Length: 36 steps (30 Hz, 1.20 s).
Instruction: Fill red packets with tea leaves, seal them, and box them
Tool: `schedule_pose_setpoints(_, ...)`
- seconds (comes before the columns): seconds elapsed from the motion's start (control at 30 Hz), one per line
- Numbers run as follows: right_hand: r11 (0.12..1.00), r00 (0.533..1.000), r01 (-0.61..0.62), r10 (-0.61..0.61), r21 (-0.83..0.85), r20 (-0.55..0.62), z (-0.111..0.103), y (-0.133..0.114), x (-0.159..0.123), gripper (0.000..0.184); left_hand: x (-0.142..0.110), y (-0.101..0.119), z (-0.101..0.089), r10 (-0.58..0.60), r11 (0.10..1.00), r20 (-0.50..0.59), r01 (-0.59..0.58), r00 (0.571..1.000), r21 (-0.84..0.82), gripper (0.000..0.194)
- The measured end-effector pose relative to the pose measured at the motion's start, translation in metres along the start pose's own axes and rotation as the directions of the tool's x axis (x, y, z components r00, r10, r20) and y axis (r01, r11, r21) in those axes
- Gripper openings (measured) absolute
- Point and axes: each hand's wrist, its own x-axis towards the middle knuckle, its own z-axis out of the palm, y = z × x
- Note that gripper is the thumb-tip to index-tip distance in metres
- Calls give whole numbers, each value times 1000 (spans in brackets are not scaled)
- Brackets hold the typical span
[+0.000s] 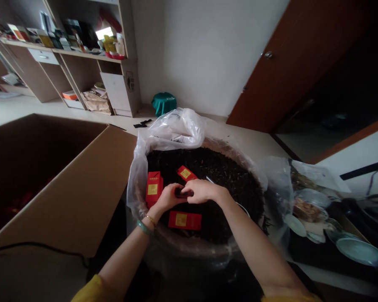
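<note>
Over a large round container (189, 247) lined with clear plastic, both my hands meet above dark loose dried leaves (227, 167) that look like tea. My left hand (168, 198) is closed around a small red packet (180, 199), whose dark opening faces up. The fingers of my right hand (203, 191) pinch at the same packet from the other side and partly cover it. On the leaves lie a stack of red packets (153, 188) with gold labels to the left, a single red packet (185, 221) nearer me, and another red packet (186, 173) just beyond my hands.
A tall open cardboard box (113, 188) stands at the left, with red things dimly visible inside. Bunched plastic liner (179, 128) rises at the container's far rim. Bowls (360, 250) and a clear tub (311, 205) sit at the right. A green covered bin (164, 103) stands by the wall.
</note>
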Motion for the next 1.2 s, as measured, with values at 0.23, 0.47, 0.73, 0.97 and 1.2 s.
schedule_pose_setpoints(0.23, 998, 996, 13, -18, -59, -88, 3, -4, -4, 39, 0, 0, 0, -18, 1000, 22, 18, 1000, -13, 46)
schedule_pose_setpoints(0.47, 986, 989, -111, 97, -126, -113, 10, -4, -1, 24, 0, 1, 0, -9, 1000, 32, 9, 999, 18, 36)
schedule_pose_setpoints(0.73, 984, 988, -115, 98, -136, -122, 14, -6, -3, 19, 1, -3, 0, -39, 998, 22, 40, 999, -56, 47)
schedule_pose_setpoints(0.97, 994, 972, -52, 30, -92, -235, 14, 7, -2, 18, 2, -4, 0, -64, 979, -30, 57, 997, -198, 45)
schedule_pose_setpoints(1.2, 985, 964, -117, 82, -126, -252, 20, 17, -1, 21, 3, -7, 1, -117, 911, -42, 91, 992, -402, 45)
